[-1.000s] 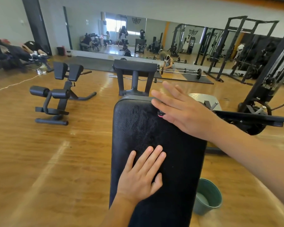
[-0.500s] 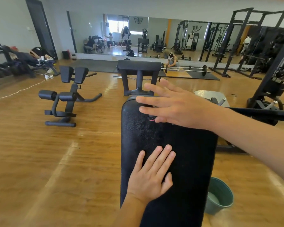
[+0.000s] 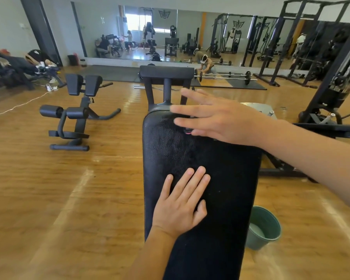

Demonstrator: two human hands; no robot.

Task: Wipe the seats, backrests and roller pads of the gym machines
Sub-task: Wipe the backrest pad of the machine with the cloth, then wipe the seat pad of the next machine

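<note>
A long black padded bench [image 3: 220, 168] runs away from me in the head view, its surface speckled near the far end. My left hand [image 3: 180, 205] rests flat on the pad's near left part, fingers straight. My right hand [image 3: 220, 118] lies flat across the pad's far end with fingers stretched to the left. It presses a small dark thing with a pink edge [image 3: 188, 131], which is mostly hidden under the palm. Beyond the pad stands a black padded roller [image 3: 167, 72] on three posts.
A green bucket [image 3: 271, 223] sits on the wood floor right of the bench. A black back-extension machine [image 3: 79, 114] stands at left, a cable machine [image 3: 335, 87] at right. Barbells [image 3: 226, 75] and a mirror wall lie beyond.
My right hand has slid leftward across the far end of the pad, still flat over the small thing. My left hand has stayed in place on the pad.
</note>
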